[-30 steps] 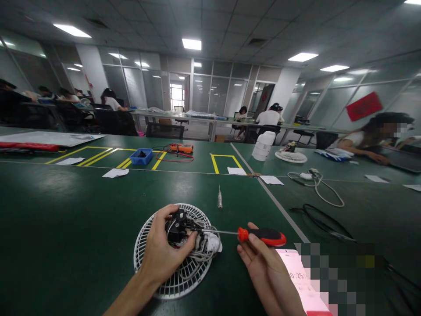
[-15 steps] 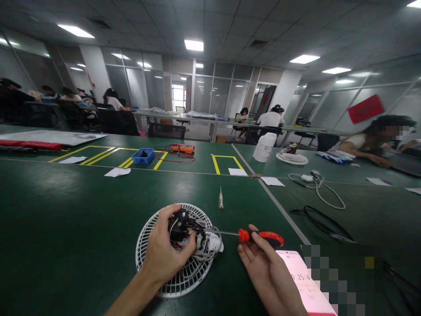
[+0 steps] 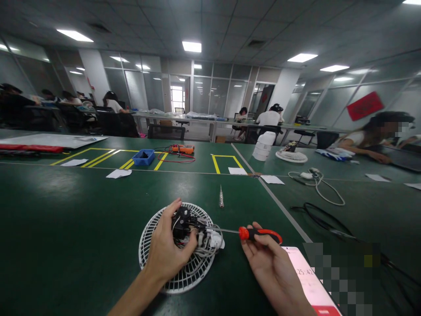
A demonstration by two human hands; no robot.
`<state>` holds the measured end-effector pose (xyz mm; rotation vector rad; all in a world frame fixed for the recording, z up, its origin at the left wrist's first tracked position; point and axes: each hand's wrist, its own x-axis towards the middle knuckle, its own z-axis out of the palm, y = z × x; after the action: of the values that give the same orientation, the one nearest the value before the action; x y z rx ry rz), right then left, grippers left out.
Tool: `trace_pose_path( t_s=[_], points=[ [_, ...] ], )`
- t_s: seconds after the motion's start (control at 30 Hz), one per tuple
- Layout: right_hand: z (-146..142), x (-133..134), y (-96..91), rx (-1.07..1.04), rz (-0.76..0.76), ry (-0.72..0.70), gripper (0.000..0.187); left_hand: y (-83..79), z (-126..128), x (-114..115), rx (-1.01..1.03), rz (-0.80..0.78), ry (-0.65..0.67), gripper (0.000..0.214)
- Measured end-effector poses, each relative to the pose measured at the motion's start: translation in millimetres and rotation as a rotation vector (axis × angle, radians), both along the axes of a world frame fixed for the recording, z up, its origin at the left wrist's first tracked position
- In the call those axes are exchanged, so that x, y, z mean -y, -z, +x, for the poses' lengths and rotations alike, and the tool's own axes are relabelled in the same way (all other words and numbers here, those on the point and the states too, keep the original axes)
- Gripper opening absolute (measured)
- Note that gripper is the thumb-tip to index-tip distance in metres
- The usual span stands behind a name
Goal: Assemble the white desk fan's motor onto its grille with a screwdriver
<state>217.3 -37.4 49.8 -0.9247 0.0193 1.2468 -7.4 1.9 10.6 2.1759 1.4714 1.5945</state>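
A white round fan grille (image 3: pixel 184 284) lies on the green table, with a black fan motor (image 3: pixel 180 223) and a bundle of pale wires (image 3: pixel 205 251) on top. My left hand (image 3: pixel 169 245) is closed around the motor, thumb and fingers on either side. In my right hand (image 3: pixel 268 254) is a screwdriver (image 3: pixel 261 234) with a red and black handle, held level between thumb and fingers. Its shaft points left into the motor assembly beside the white plastic part (image 3: pixel 215 240); the tip is hidden among the parts.
A small clear-handled screwdriver (image 3: pixel 221 198) lies beyond the grille. Farther back are a blue bin (image 3: pixel 144 157), an orange multimeter (image 3: pixel 183 149) and another fan grille (image 3: pixel 291 156). Cables (image 3: pixel 324 221) and a lit phone (image 3: pixel 307 276) lie at right. A person (image 3: pixel 362 140) sits at far right.
My right hand's fingers have shifted on the screwdriver handle, now curled more beneath it. My left hand keeps its hold on the motor. The view has shifted slightly.
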Motion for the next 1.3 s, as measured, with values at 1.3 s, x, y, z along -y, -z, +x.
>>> trace_pose_path(
  t_s=[1.3],
  points=[
    [9.3, -2.4, 0.3, 0.014, 0.003, 0.053, 0.026, -3.6, -1.3, -0.9, -0.027, -0.027, 0.025, 0.05]
  ],
)
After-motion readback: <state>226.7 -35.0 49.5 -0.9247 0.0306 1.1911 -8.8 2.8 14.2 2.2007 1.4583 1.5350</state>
